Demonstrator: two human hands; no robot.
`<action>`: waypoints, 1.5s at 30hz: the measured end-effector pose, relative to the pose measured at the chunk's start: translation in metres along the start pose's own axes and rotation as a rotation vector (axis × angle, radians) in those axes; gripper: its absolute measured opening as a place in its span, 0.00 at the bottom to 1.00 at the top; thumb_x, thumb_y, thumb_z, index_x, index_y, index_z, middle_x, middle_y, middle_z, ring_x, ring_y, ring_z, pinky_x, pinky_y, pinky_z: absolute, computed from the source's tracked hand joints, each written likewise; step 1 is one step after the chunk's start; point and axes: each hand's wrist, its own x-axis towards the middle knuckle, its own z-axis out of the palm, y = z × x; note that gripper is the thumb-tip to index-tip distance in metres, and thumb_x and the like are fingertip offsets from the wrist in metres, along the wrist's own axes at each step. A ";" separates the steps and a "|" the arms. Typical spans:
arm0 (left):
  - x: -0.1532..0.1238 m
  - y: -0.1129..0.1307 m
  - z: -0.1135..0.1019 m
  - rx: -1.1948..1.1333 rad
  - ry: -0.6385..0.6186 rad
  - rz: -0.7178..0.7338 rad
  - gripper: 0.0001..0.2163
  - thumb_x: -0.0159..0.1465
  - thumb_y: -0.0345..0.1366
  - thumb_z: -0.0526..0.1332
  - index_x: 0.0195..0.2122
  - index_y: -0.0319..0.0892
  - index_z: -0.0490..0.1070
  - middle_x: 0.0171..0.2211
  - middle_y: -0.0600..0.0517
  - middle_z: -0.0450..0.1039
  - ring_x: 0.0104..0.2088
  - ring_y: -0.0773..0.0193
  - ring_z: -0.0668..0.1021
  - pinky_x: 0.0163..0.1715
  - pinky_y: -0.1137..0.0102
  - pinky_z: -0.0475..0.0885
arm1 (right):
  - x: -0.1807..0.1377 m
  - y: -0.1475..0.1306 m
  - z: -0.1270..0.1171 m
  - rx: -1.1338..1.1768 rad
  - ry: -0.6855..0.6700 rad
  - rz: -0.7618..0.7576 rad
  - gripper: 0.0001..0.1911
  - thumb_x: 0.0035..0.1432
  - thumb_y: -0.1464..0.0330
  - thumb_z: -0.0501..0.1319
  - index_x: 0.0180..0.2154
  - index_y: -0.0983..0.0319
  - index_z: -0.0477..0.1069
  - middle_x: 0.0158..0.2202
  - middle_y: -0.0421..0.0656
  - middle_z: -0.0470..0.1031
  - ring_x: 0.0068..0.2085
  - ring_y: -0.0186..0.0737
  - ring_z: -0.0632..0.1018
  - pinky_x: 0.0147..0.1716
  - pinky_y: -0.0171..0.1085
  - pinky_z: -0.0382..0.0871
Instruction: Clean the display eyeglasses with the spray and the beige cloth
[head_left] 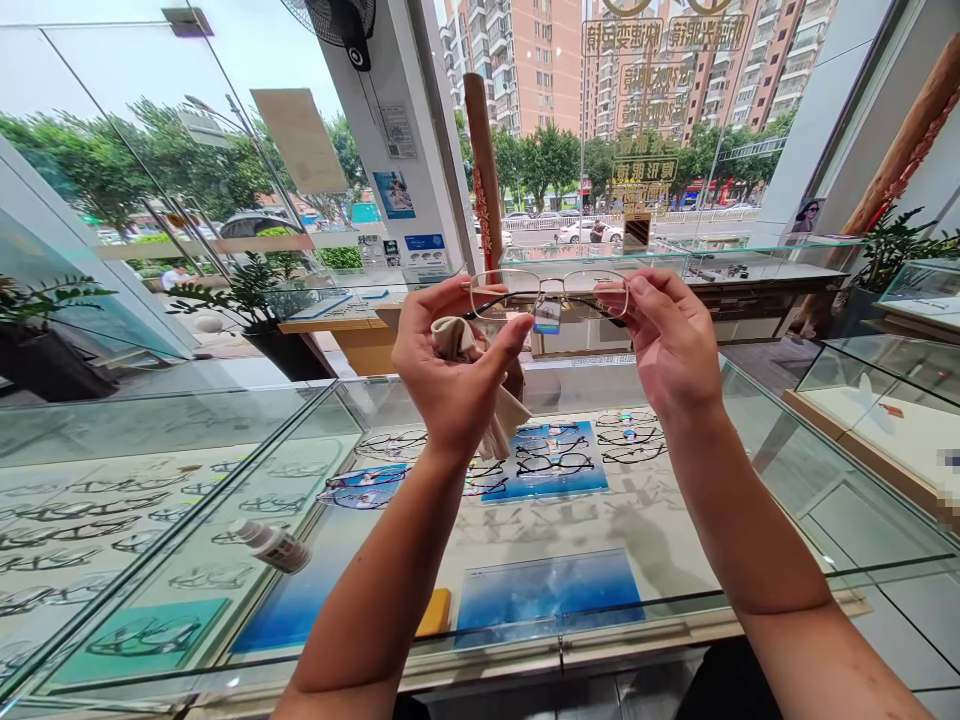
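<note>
Raised in front of me is a pair of thin metal-framed eyeglasses [541, 284], with a small tag [547, 316] hanging at one lens. My left hand [454, 370] is closed on the left side of the frame and also clutches a beige cloth [495, 425], which dangles below it. At the right rim, the fingers of my right hand [675, 340] pinch the frame. The dark temple tips point back toward my palms. Below, several eyeglasses [555, 462] lie in rows in a glass display case [525, 625].
A small white bottle [274, 546] rests on the glass at the left. More eyeglasses [82, 505] fill the left-hand case. Further counters [765, 290] stand by the window, with potted plants [251, 300] beside them. Another glass case [885, 420] is at the right.
</note>
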 end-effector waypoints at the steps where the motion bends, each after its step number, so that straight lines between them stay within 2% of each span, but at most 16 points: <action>1: -0.001 -0.002 0.000 0.008 0.000 -0.001 0.31 0.61 0.63 0.77 0.57 0.50 0.74 0.52 0.45 0.84 0.39 0.56 0.85 0.32 0.61 0.80 | 0.000 0.000 0.000 -0.002 -0.004 0.002 0.16 0.67 0.48 0.68 0.46 0.51 0.79 0.46 0.41 0.86 0.50 0.44 0.87 0.52 0.47 0.83; 5: -0.002 -0.005 0.003 0.010 0.008 -0.018 0.31 0.62 0.63 0.76 0.58 0.50 0.74 0.53 0.45 0.83 0.42 0.56 0.85 0.34 0.62 0.80 | 0.000 -0.002 0.002 0.033 -0.013 0.018 0.15 0.67 0.48 0.68 0.45 0.51 0.78 0.45 0.40 0.86 0.49 0.44 0.87 0.53 0.48 0.82; 8: -0.002 0.001 0.004 -0.067 0.033 -0.085 0.31 0.59 0.62 0.79 0.55 0.50 0.74 0.51 0.46 0.83 0.42 0.56 0.85 0.33 0.63 0.79 | -0.002 -0.008 0.006 0.121 0.010 0.053 0.14 0.64 0.51 0.71 0.43 0.51 0.77 0.43 0.39 0.86 0.48 0.43 0.87 0.53 0.48 0.82; 14: 0.000 0.024 0.005 -0.263 0.030 -0.323 0.32 0.53 0.55 0.84 0.52 0.48 0.75 0.51 0.46 0.83 0.43 0.59 0.84 0.33 0.69 0.77 | -0.006 -0.021 0.009 0.228 0.015 0.105 0.13 0.64 0.53 0.73 0.42 0.52 0.79 0.43 0.38 0.86 0.48 0.42 0.87 0.57 0.45 0.81; 17: 0.002 0.030 0.005 -0.426 0.012 -0.464 0.33 0.51 0.54 0.85 0.53 0.48 0.76 0.49 0.48 0.84 0.37 0.63 0.83 0.29 0.72 0.73 | -0.008 -0.024 0.010 0.216 -0.012 0.087 0.15 0.67 0.49 0.69 0.43 0.52 0.80 0.46 0.40 0.87 0.51 0.45 0.87 0.56 0.46 0.82; 19: 0.004 0.032 0.005 -0.536 -0.020 -0.604 0.32 0.53 0.53 0.84 0.53 0.48 0.77 0.45 0.50 0.84 0.29 0.69 0.80 0.24 0.74 0.68 | -0.010 -0.025 0.012 0.153 -0.044 0.048 0.17 0.68 0.47 0.68 0.45 0.52 0.81 0.49 0.41 0.88 0.53 0.46 0.87 0.56 0.47 0.82; 22: 0.008 0.038 0.005 -0.652 -0.122 -0.826 0.27 0.56 0.49 0.83 0.51 0.45 0.77 0.41 0.53 0.83 0.20 0.78 0.70 0.19 0.76 0.62 | -0.013 -0.024 0.016 0.018 -0.100 -0.092 0.15 0.67 0.51 0.72 0.49 0.51 0.83 0.53 0.41 0.87 0.56 0.47 0.86 0.58 0.49 0.82; 26: 0.011 0.046 0.006 -0.839 -0.277 -1.050 0.27 0.53 0.44 0.84 0.48 0.39 0.77 0.41 0.53 0.82 0.19 0.83 0.63 0.15 0.81 0.58 | -0.016 -0.022 0.020 -0.139 -0.096 -0.314 0.11 0.69 0.54 0.72 0.49 0.49 0.84 0.54 0.41 0.87 0.60 0.49 0.84 0.63 0.53 0.79; 30: 0.010 0.047 0.009 -0.968 -0.374 -1.231 0.23 0.56 0.41 0.83 0.46 0.38 0.77 0.34 0.56 0.78 0.17 0.84 0.60 0.13 0.83 0.51 | -0.017 -0.020 0.021 -0.181 -0.082 -0.381 0.10 0.70 0.54 0.71 0.48 0.49 0.85 0.52 0.41 0.86 0.60 0.51 0.83 0.65 0.57 0.78; 33: 0.008 0.044 0.011 -1.006 -0.445 -1.301 0.19 0.61 0.42 0.80 0.47 0.40 0.77 0.32 0.57 0.77 0.16 0.82 0.60 0.13 0.82 0.51 | -0.018 -0.020 0.020 -0.180 -0.104 -0.378 0.09 0.70 0.55 0.72 0.47 0.49 0.85 0.50 0.41 0.86 0.58 0.51 0.84 0.64 0.57 0.78; 39: 0.005 0.038 0.013 -1.069 -0.554 -1.378 0.18 0.65 0.43 0.77 0.49 0.39 0.78 0.29 0.57 0.76 0.16 0.81 0.61 0.14 0.82 0.52 | -0.019 -0.023 0.020 -0.151 -0.123 -0.409 0.05 0.70 0.59 0.72 0.44 0.50 0.86 0.47 0.41 0.87 0.54 0.49 0.85 0.61 0.54 0.80; 45: 0.003 0.036 0.012 -1.002 -0.608 -1.399 0.20 0.65 0.47 0.77 0.48 0.40 0.77 0.32 0.52 0.79 0.16 0.79 0.62 0.15 0.80 0.51 | -0.019 -0.028 0.018 -0.127 -0.151 -0.364 0.06 0.69 0.57 0.73 0.43 0.50 0.86 0.48 0.41 0.88 0.55 0.49 0.86 0.61 0.54 0.81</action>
